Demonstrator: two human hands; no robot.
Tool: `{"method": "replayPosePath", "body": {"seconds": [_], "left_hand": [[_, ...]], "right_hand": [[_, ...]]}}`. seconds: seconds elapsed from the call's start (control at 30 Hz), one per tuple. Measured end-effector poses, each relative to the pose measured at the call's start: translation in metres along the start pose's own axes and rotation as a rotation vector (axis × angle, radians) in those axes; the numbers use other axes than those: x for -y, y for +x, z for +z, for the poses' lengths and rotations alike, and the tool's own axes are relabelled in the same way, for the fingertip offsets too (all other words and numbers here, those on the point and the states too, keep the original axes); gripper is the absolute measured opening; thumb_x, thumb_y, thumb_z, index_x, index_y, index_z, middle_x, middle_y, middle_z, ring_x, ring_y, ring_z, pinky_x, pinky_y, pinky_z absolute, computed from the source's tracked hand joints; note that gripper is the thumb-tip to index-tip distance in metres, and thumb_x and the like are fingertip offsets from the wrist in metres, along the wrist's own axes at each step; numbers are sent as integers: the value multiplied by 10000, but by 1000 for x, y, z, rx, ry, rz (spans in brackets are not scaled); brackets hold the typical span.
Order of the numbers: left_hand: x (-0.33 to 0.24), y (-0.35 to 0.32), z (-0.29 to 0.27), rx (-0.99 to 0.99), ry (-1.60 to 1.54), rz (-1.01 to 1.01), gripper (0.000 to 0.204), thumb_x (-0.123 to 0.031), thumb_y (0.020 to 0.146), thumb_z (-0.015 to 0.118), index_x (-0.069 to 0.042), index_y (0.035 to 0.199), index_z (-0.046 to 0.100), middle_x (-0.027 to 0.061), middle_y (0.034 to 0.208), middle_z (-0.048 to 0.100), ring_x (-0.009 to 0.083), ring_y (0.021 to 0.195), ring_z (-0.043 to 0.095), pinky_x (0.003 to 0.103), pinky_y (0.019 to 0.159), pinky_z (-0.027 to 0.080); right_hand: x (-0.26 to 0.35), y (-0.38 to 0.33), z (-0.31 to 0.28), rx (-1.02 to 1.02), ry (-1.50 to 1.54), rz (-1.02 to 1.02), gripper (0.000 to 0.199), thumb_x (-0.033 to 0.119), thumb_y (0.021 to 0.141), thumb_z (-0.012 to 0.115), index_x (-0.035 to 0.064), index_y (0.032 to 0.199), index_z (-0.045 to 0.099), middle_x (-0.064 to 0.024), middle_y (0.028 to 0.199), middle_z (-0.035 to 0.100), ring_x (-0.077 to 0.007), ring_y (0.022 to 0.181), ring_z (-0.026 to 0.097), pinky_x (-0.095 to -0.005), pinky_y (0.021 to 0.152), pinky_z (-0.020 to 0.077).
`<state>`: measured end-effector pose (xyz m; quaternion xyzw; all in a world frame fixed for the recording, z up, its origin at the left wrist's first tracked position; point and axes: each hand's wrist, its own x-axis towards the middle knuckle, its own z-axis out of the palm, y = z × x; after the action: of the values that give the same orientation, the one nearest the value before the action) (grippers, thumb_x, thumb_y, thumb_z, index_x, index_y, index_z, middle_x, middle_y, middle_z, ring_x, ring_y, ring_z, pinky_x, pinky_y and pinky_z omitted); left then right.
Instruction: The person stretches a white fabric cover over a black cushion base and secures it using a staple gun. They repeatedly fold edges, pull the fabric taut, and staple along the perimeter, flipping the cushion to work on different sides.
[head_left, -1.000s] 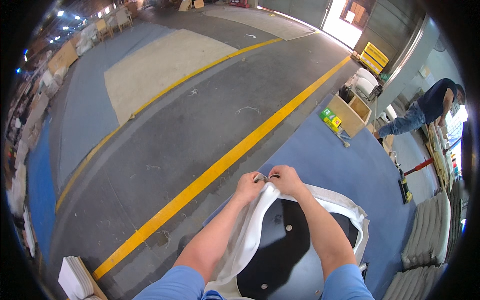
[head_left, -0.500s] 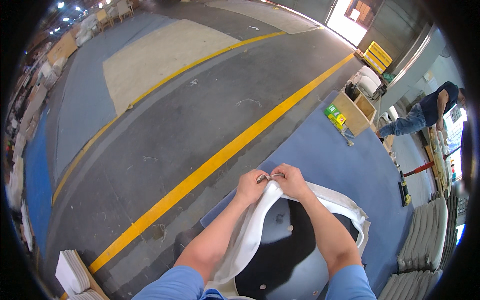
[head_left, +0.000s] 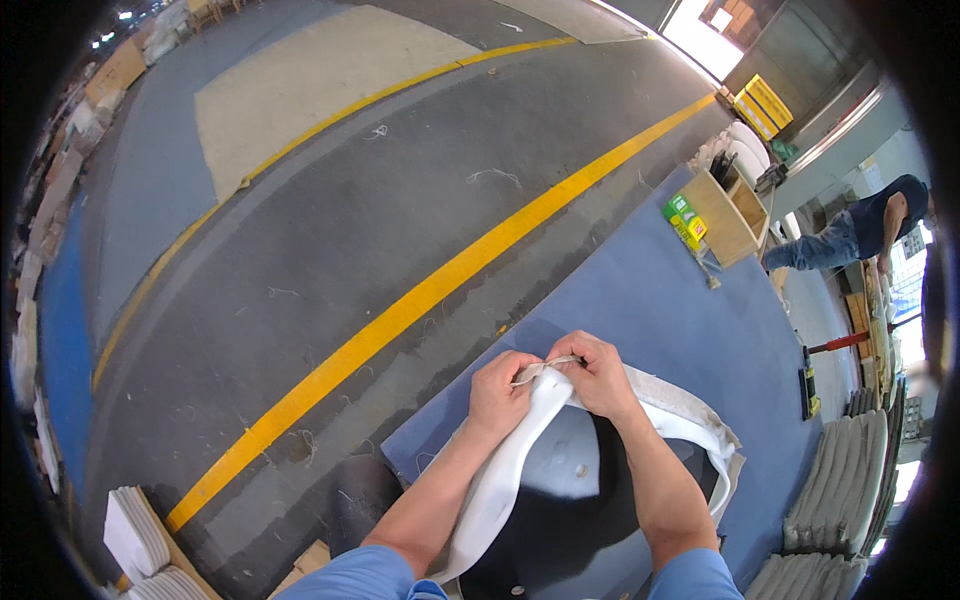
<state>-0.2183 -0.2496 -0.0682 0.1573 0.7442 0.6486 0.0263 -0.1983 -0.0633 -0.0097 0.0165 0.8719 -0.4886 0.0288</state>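
Observation:
A padded seat-like piece lies on the blue table in front of me, with a dark glossy panel [head_left: 570, 525] bordered by thick white padding [head_left: 506, 478]. Pale fabric [head_left: 672, 389] wraps the padding's outer side. At the far corner of the piece, my left hand [head_left: 496, 393] pinches the edge of this fabric. Close beside it, my right hand [head_left: 598, 373] grips the same edge, fingers closed. A short strip of the edge shows between the two hands. My right forearm covers part of the panel.
A wooden box [head_left: 728, 215] and a green-yellow packet [head_left: 686, 222] sit at the blue table's [head_left: 620, 290] far end. Stacked grey cushions [head_left: 835, 490] stand at right, white panels [head_left: 150, 545] at lower left. A co-worker [head_left: 870, 230] stands far right, near a red-handled tool [head_left: 838, 343].
My hands have shifted slightly along the far corner, and more of the fabric edge shows between them. The whole view has tilted a little. The co-worker remains at far right.

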Motion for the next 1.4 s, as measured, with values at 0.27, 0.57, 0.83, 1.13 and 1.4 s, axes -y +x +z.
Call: {"method": "replayPosePath", "body": {"seconds": [0.27,0.57,0.83,1.13,1.4], "left_hand": [[-1,-1,-8,3,41,136,243,10,800,792,-41,1037,767,113,964,769,260,848,758,337,733,579],[-6,-4,-12,-3,-7,146,295,83,781,726,-24,1054,755,124,987,769,272,850,761,340,738,590],[-4,-10,-10,-18,-15,91,283,110,767,725,-15,1021,743,118,941,748,250,835,753,322,733,581],[-1,-16,-12,-21,-100,170,311,100,735,728,-9,1026,716,134,961,716,298,827,736,359,712,583],[-1,-16,-11,-9,-114,116,273,94,731,741,-4,986,728,127,940,724,247,830,744,322,730,584]], "right_hand": [[7,-6,-2,-4,-23,-105,259,-113,815,663,40,1002,757,-116,1027,724,-302,959,702,-374,806,560],[11,-18,8,-120,-199,-203,301,-94,803,720,69,1052,758,-101,1051,746,-304,926,707,-390,752,581],[10,-12,8,-112,-170,-223,266,-87,818,717,58,1038,756,-95,1092,779,-296,898,696,-383,774,566],[11,-15,3,-64,-233,-309,280,-111,794,668,53,1007,748,-90,1083,798,-299,867,678,-394,807,550],[14,-13,13,-122,-268,-266,360,-152,758,636,66,1014,763,-69,1066,799,-284,904,693,-376,809,559]]}}
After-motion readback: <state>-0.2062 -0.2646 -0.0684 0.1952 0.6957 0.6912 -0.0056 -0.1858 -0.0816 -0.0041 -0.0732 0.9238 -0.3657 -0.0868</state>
